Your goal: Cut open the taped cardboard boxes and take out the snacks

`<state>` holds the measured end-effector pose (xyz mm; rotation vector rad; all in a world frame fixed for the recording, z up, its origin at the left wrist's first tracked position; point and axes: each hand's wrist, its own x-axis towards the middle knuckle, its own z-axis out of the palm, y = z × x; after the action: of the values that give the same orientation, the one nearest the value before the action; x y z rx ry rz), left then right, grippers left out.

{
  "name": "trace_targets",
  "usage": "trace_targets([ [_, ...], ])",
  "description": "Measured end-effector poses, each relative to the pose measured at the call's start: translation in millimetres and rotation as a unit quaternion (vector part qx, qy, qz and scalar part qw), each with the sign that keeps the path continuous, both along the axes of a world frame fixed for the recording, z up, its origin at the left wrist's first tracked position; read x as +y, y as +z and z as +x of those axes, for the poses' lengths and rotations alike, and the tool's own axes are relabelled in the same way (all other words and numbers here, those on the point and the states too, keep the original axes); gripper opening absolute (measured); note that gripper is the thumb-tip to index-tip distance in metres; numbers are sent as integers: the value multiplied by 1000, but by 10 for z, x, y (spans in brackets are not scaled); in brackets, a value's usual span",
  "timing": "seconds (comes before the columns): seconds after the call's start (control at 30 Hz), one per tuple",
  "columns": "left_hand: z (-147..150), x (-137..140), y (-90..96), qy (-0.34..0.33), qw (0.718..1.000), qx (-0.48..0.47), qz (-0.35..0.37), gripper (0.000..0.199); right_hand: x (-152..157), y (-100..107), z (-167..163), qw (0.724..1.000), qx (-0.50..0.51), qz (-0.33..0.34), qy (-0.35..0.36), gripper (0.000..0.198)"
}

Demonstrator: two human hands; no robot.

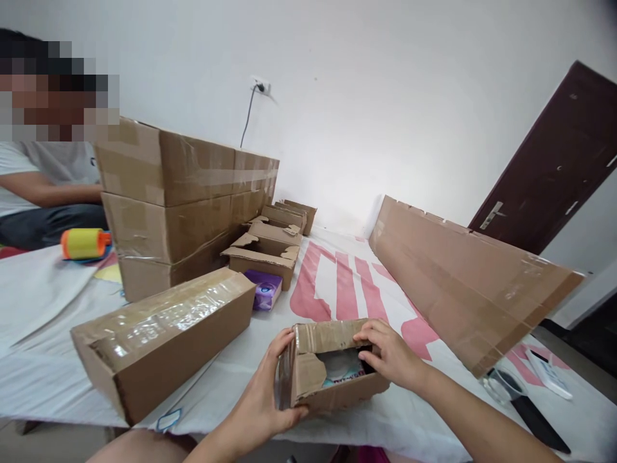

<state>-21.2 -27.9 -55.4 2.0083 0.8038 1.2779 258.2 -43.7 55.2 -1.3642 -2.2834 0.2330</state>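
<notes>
A small cardboard box (349, 400) with an opening cut in its top sits at the near edge of the cloth-covered table. My left hand (263, 389) grips its left end, thumb along the near side and fingers at the far corner. On the right, my right hand (390, 354) is closed over the box's upper edge, its fingertips at the rim of the opening. Inside lies a white and teal packet (343, 374) with printed letters, partly hidden by a torn cardboard flap (309, 373).
To the left lies a long taped box (187, 357), with a purple packet (265, 290) and open boxes (263, 262) behind it. Stacked cartons (197, 186) stand before a seated person (43, 173). A cardboard panel (463, 283), white tube (549, 374) and black-handled object (537, 421) are right.
</notes>
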Motion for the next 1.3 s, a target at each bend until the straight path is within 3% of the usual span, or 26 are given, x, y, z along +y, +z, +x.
trace_targets([
  [0.67, 19, 51, -51, 2, 999, -10, -34, 95, 239, 46, -127, 999, 2, -34, -4, 19],
  [0.83, 19, 51, -48, -8, 999, -13, -42, 94, 375, 61, -315, 996, 39, -84, -7, 36],
  [1.03, 10, 46, -47, -14, 999, -11, -50, 94, 506, 30, -446, 992, 42, -114, -30, 40],
  [1.2, 14, 45, -53, -13, 999, -7, -51, 94, 512, 9, -462, 991, 54, -121, -21, 34],
  [1.3, 13, 52, -66, -10, 999, -9, -50, 96, 547, 36, -388, 990, 73, -124, -13, 19],
])
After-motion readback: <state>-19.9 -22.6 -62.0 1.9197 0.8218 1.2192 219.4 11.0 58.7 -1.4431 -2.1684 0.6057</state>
